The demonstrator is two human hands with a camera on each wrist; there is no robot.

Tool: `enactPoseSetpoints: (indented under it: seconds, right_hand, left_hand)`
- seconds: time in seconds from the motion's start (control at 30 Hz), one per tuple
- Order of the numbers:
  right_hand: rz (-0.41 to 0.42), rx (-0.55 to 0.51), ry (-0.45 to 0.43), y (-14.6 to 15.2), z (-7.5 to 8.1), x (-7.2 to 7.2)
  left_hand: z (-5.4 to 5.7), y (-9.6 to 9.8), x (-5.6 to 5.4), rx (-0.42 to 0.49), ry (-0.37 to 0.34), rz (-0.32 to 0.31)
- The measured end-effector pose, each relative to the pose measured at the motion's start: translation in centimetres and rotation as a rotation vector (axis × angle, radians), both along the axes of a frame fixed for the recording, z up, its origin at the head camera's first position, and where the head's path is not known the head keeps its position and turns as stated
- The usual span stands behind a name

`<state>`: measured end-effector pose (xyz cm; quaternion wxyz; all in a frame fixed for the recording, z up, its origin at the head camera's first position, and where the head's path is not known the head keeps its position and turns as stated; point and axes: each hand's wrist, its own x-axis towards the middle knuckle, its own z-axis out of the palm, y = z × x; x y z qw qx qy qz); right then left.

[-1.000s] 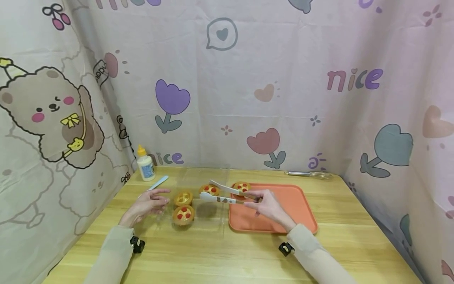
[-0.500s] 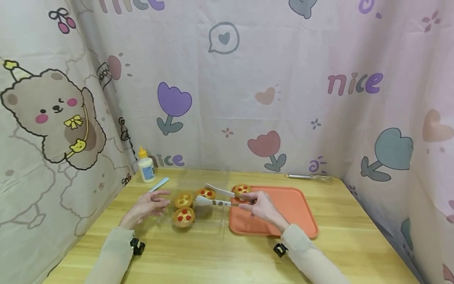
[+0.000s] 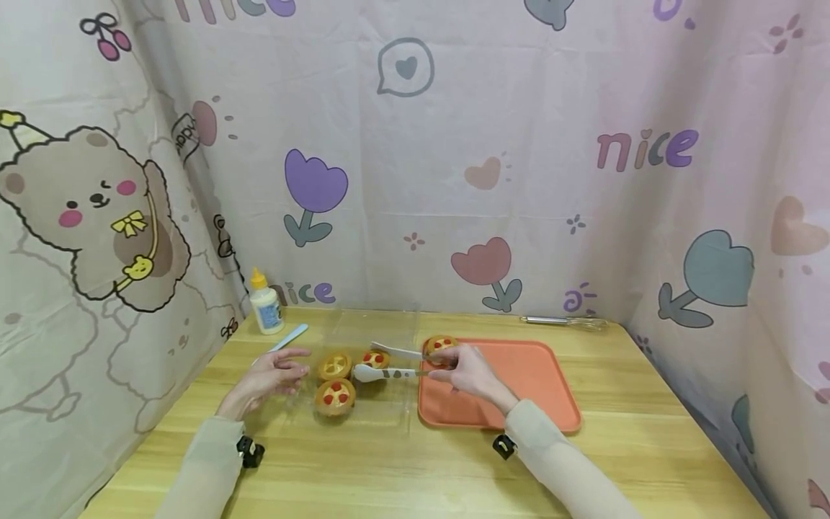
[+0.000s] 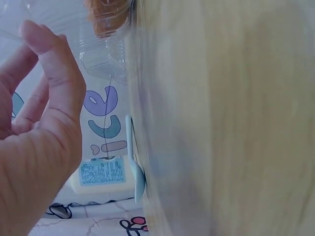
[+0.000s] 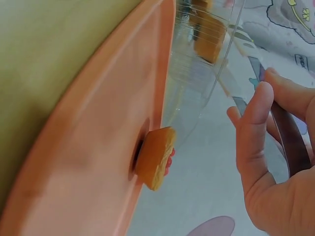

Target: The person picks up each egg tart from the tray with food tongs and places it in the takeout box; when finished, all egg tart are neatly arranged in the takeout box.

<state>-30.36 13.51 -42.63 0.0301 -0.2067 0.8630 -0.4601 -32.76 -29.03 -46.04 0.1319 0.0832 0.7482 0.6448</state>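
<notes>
My right hand (image 3: 473, 375) grips a pair of tongs (image 3: 387, 373) by the brown handle. The white tong tips are apart, one on either side of a tart with red toppings (image 3: 375, 358). This tart is in a clear plastic container (image 3: 382, 414), whose lid stands up at the back. Left of it are a yellow-topped tart (image 3: 334, 367) and another red-topped tart (image 3: 335, 398). My left hand (image 3: 275, 371) hovers at the container's left side, fingers loosely bent; whether it touches the plastic is unclear. In the right wrist view, one tart (image 5: 155, 157) sits on the orange tray (image 5: 98, 123).
A glue bottle (image 3: 267, 306) with a yellow cap stands at the back left corner. Beside it lies a light blue spatula-like utensil (image 3: 290, 336). A whisk (image 3: 565, 321) lies along the back edge. A patterned curtain (image 3: 402, 180) hangs behind the table.
My right hand has moved left and slightly down with the tongs, bringing their tips over the rear tart, which appears shifted slightly left and forward. My left hand has stayed in place.
</notes>
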Motion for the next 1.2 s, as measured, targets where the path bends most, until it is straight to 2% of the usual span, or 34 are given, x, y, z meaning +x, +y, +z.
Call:
enactPoseSetpoints:
  seconds: [0.37, 0.63, 0.9, 1.2]
  right_hand:
    - [0.043, 0.084, 0.027, -0.9, 0.7, -0.4]
    - [0.067, 0.160, 0.134, -0.6, 1.0, -0.8]
    - [0.056, 0.187, 0.121, 0.0, 2.2, -0.7]
    - [0.052, 0.208, 0.171, 0.0, 1.6, -0.9]
  left_hand:
    - [0.0, -0.1, 0.0, -0.003, 0.000, -0.005]
    - [-0.2, -0.1, 0.1, 0.010, -0.001, -0.014]
    - [0.1, -0.1, 0.1, 0.003, 0.007, -0.008]
    - [0.1, -0.1, 0.1, 0.009, -0.002, -0.016]
